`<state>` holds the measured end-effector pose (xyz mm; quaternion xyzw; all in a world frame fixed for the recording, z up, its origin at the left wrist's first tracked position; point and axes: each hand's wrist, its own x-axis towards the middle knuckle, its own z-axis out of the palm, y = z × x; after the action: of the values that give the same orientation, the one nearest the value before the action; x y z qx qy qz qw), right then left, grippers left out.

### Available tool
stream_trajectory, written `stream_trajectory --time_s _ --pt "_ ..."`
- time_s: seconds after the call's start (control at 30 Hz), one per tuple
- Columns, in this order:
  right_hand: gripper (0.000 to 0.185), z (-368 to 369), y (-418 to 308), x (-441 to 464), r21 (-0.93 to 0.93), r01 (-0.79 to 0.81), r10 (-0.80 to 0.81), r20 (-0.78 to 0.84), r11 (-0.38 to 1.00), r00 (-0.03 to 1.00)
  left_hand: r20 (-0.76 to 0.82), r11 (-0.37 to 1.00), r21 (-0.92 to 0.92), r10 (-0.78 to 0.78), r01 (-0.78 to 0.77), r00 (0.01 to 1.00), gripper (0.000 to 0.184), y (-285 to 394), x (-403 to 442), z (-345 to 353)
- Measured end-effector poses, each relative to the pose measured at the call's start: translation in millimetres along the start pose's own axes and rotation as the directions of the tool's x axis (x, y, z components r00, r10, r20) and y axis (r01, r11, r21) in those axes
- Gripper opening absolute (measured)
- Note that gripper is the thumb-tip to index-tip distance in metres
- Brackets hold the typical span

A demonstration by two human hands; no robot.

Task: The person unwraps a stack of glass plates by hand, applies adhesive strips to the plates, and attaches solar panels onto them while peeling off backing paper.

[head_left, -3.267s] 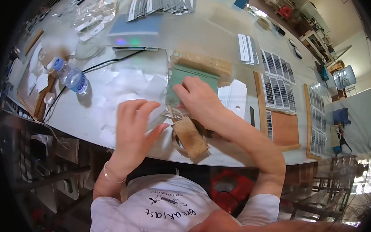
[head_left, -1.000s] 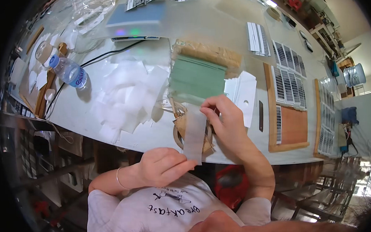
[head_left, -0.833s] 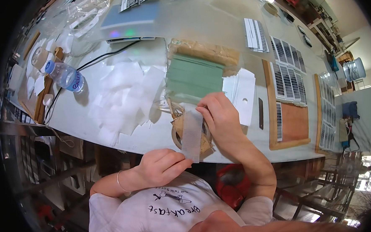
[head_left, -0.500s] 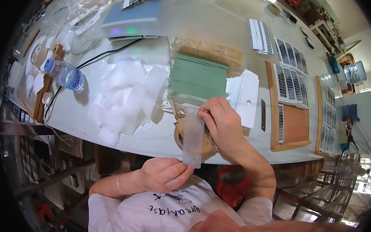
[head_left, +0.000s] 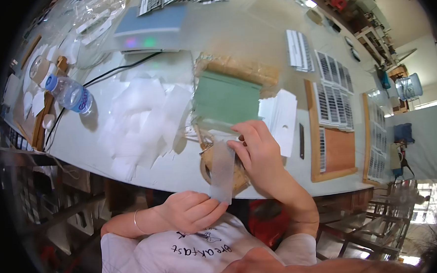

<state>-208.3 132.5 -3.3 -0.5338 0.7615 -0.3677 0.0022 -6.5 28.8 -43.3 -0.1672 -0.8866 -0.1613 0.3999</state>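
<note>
A narrow translucent plastic strip (head_left: 221,168) hangs slantwise between my hands at the table's front edge. My left hand (head_left: 192,210) is closed, pinching the strip's lower end. At its upper end is my right hand (head_left: 260,151), its fingers curled and its thumb against the strip's edge; the exact contact is hard to see. Behind the strip lies a roll of brown tape (head_left: 238,179), partly covered. Just beyond is a green stack of sheets (head_left: 226,97) on a block wrapped in brown tape (head_left: 244,71).
Loose white translucent pieces (head_left: 136,123) are heaped to the left, beside a water bottle (head_left: 73,94). White cards (head_left: 283,120) and a dark flat bar (head_left: 302,141) lie to the right, near a wooden-edged tray (head_left: 338,150) of printed strips. A black cable (head_left: 121,68) crosses behind.
The view has shifted slightly, so the table things sit a little further left. My right thumb and index fingertip look further apart; my left hand still pinches the strip.
</note>
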Motion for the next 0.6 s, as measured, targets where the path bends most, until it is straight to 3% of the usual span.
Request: stream_trajectory --time_s 0.07,0.13,0.2,0.27,0.33,0.43,0.53,0.6 --pt "0.03 -25.8 -7.1 9.4 -0.135 -0.04 0.032 -0.06 0.99 0.998 -0.078 1.0 0.01 0.027 -0.027 0.997 0.019 -2.1 -0.9 -1.7" --pt "0.038 -69.8 -5.0 40.8 -0.13 -0.061 0.039 -0.162 0.99 0.986 -0.126 1.0 0.019 0.021 -0.019 0.992 0.018 -3.3 -0.4 -8.4" --pt "0.035 -102.0 39.3 85.9 -0.425 0.002 -0.08 -0.166 0.905 0.983 -0.169 0.999 0.035 0.028 -0.022 0.985 0.02 -4.8 1.9 -9.1" --pt "0.038 -118.1 87.7 130.0 -0.53 0.078 -0.147 -0.089 0.844 0.985 -0.165 0.999 0.031 0.03 -0.025 0.986 0.019 -5.8 2.8 -8.6" --pt "0.044 -119.7 133.3 166.2 -0.495 0.106 -0.128 -0.012 0.862 0.992 -0.155 1.0 0.013 0.021 -0.019 0.988 0.019 -6.3 3.1 -9.4" --pt "0.046 -113.9 165.4 196.7 -0.592 0.026 0.016 0.067 0.805 0.998 -0.122 1.0 -0.015 -0.011 0.01 0.992 0.022 -7.7 0.5 -14.7" --pt "0.04 -116.4 178.7 216.6 -0.51 -0.015 0.101 0.142 0.86 0.985 -0.098 0.999 -0.002 -0.053 0.053 0.994 0.025 -10.5 -5.9 -17.5" --pt "0.036 -115.5 176.7 227.1 -0.388 -0.025 0.027 0.0 0.921 1.0 -0.115 0.996 0.005 -0.092 0.093 0.989 0.027 -10.9 -7.8 -16.7"
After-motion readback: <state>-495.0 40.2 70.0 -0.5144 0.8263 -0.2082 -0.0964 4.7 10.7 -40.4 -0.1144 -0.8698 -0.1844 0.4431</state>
